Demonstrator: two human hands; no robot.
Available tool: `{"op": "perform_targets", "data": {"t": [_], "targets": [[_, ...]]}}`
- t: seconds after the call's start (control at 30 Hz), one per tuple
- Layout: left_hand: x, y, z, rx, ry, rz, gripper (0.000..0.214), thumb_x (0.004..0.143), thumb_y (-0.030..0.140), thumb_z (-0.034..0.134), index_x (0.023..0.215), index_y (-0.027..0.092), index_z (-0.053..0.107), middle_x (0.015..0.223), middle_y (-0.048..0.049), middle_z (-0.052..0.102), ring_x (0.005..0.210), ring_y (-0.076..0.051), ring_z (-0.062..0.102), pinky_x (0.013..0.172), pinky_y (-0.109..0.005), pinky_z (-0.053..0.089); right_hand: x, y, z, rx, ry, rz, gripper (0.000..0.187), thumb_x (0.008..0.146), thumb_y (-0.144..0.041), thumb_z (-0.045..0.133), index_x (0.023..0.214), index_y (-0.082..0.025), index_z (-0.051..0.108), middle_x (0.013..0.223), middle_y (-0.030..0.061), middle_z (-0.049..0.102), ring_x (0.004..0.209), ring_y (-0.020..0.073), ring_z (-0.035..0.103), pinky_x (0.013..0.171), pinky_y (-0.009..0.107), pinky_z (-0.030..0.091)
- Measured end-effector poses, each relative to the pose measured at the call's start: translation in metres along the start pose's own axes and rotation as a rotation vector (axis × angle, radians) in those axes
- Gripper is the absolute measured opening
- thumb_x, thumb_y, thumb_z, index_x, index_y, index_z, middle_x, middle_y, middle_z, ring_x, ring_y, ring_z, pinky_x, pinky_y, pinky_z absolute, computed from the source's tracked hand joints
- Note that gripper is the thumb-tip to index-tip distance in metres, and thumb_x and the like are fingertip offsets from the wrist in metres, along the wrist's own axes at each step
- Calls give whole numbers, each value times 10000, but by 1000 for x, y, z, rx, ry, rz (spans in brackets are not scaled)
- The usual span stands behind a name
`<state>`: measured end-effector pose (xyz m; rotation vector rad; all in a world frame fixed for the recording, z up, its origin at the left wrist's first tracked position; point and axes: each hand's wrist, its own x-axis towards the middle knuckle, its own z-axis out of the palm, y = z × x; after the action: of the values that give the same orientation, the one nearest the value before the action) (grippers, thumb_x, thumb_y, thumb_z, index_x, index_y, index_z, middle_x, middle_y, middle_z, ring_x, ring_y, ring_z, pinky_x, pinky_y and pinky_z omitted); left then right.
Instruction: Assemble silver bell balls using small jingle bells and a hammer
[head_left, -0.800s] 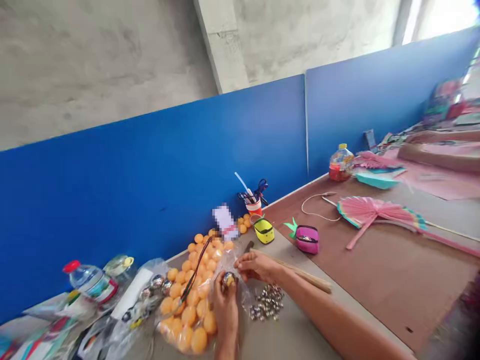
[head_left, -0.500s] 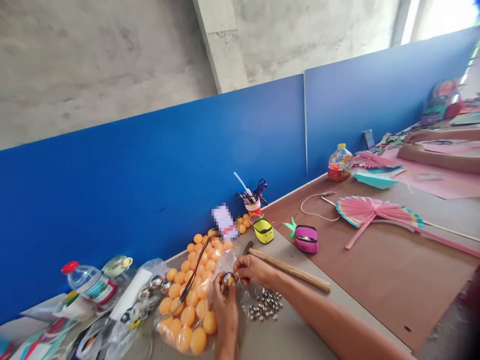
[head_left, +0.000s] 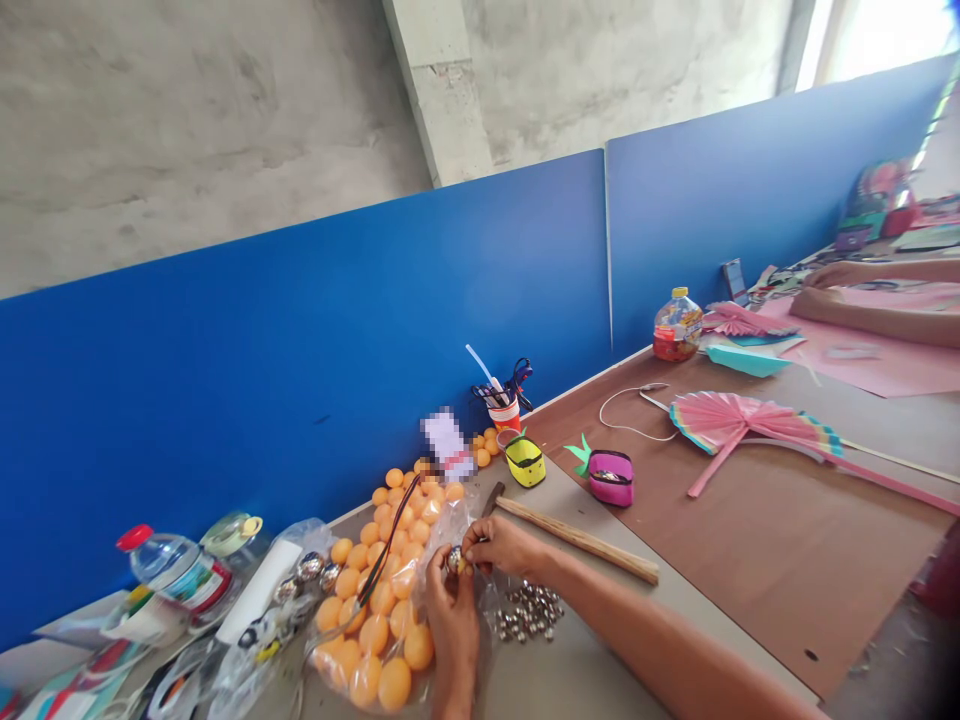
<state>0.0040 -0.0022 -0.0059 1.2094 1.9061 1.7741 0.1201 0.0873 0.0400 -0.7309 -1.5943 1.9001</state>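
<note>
My left hand (head_left: 454, 622) is closed around a small ball (head_left: 454, 559) that looks partly covered in shiny silver studs, with some orange-yellow showing. Pinched fingers of my right hand (head_left: 504, 547) meet the ball's right side; whatever is between them is too small to make out. Below my right wrist lies a pile of silver metal studs (head_left: 531, 608), beside some clear plastic. Just left of my hands, many orange balls (head_left: 375, 633) rest in and around a clear plastic bag. A hammer (head_left: 577, 540) with a wooden handle lies beyond my right forearm.
Yellow (head_left: 526, 462) and magenta (head_left: 611, 478) pouches stand behind the hammer, near a cup of tools (head_left: 504, 412). Bottles (head_left: 176, 570) and plastic wrap crowd the left. Rightward are a pink fan (head_left: 739, 415), a jug (head_left: 677, 328) and another person's arms (head_left: 862, 310). A blue partition (head_left: 300, 380) runs behind.
My right fingers have shifted slightly left over the ball, and the ball has turned or moved a little. The other person's hands at the far right have moved slightly.
</note>
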Motion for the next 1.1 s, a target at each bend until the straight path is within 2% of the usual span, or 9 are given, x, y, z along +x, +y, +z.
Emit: {"op": "perform_targets", "data": {"t": [0.43, 0.73, 0.87, 1.1], "targets": [[-1, 6, -2, -53, -33, -73, 665, 720, 693, 687, 1114, 160, 629, 1103, -186, 722, 1008, -323, 703, 878, -456, 570, 2, 4, -2, 68, 3, 41, 58, 651, -110, 630, 615, -155, 631, 527, -30, 605, 455, 81, 453, 486, 206, 322], [0, 2, -3, -44, -38, -31, 560, 749, 641, 697, 1065, 181, 649, 1091, -164, 732, 995, -309, 704, 883, -458, 570, 2, 2, -3, 112, -13, 81, 98, 657, -71, 622, 598, -149, 631, 522, -29, 603, 437, 73, 446, 472, 202, 310], [-1, 3, -3, -23, -29, -17, 581, 747, 644, 690, 1087, 175, 648, 1079, -167, 736, 990, -317, 710, 853, -455, 581, 0, 0, -2, 97, -4, 81, 112, 660, -61, 611, 597, -148, 640, 519, -30, 602, 438, 74, 445, 474, 205, 308], [-1, 2, -2, -7, -27, -24, 629, 736, 674, 672, 1100, 162, 640, 1094, -178, 727, 1008, -319, 703, 893, -466, 568, -1, -1, -2, 56, -8, 44, 87, 645, -78, 634, 602, -152, 646, 512, -28, 612, 456, 82, 443, 471, 203, 307]]}}
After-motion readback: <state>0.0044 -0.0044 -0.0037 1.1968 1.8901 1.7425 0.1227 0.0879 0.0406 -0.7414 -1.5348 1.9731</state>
